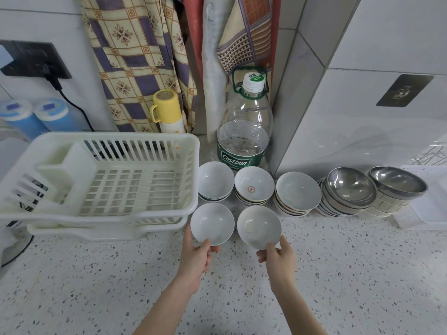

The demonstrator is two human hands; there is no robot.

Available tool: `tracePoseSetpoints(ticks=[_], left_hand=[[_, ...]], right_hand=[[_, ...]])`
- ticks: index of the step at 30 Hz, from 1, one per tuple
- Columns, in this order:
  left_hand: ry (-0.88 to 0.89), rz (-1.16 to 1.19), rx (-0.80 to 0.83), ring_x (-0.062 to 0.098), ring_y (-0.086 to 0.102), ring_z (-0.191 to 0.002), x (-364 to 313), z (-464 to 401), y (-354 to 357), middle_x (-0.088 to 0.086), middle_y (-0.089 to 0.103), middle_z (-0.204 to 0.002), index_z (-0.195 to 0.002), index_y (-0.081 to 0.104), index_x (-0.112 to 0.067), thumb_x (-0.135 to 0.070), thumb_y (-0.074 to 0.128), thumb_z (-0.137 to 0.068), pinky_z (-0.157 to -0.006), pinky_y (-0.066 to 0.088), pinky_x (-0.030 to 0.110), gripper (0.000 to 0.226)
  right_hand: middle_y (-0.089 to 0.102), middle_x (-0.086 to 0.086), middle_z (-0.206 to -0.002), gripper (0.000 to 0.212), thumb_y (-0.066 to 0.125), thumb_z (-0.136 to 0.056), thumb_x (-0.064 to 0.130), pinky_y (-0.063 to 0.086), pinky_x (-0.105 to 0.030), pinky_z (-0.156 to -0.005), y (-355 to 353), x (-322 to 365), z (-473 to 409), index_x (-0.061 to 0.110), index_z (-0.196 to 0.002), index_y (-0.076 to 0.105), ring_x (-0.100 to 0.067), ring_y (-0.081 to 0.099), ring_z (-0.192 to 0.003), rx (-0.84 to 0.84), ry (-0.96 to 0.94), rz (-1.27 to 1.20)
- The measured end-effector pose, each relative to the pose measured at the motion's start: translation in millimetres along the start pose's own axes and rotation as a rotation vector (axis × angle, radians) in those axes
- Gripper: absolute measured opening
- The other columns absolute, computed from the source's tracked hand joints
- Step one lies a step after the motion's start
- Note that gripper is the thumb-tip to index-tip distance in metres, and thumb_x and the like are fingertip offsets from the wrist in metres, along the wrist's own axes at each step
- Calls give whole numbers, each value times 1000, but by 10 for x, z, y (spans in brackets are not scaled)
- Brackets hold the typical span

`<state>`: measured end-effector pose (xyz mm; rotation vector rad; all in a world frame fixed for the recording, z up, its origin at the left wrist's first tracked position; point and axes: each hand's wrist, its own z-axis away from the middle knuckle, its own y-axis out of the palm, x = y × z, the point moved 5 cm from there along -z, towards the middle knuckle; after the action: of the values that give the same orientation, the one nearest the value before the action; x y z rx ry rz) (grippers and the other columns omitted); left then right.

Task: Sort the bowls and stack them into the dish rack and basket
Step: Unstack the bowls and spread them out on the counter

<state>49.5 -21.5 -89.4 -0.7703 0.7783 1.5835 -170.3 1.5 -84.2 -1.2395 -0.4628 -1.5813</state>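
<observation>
Left hand (196, 256) pinching the near rim of a small white ceramic bowl (212, 224), thumb on the inside; right hand (278, 255) gripping a second white ceramic bowl (258, 227) likewise. Both bowls tilted, perhaps just off the speckled terrazzo counter (338, 274), beside the white slatted plastic dish rack (101, 187) at its left. Behind, toward the counter's back edge: three white bowl stacks (254, 186), then stainless steel bowls (350, 189) rightward.
</observation>
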Motion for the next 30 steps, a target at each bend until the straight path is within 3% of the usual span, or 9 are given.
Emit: tracePoseSetpoints(ticks=[16,21,25,30], left_hand=[[-30,10,-8,9,39,-42,8,13,19,17,74,-79,-136,28,-55,-11,54,-100,-37,31,20,62],[40,-85,1,6,48,-40,-8,35,-11,14,76,-78,-141,20,-59,-20,56,-99,-39,35,21,67],[167,-158,-96,8,52,-44,-21,96,-76,6,74,-71,-146,28,-46,-25,62,-96,-43,44,23,64],[330,-177,-183,8,53,-42,-188,169,-14,0,72,-68,-136,46,-33,-32,64,-94,-43,45,21,46]], right_hand=[[69,-9,-61,49,45,-95,5,41,-19,-40,28,59,45,19,-141,46,-11,55,-41,71,55,-25],[72,-8,-67,42,47,-99,19,42,-22,-41,-14,89,29,19,-141,46,-10,49,-39,102,52,62],[68,2,-62,57,47,-97,41,44,-26,-51,-161,199,45,16,-148,37,-7,63,-64,-14,-8,310],[61,5,-56,35,50,-96,37,38,-24,-52,-318,494,-12,20,-122,64,-8,58,-58,-153,-159,334]])
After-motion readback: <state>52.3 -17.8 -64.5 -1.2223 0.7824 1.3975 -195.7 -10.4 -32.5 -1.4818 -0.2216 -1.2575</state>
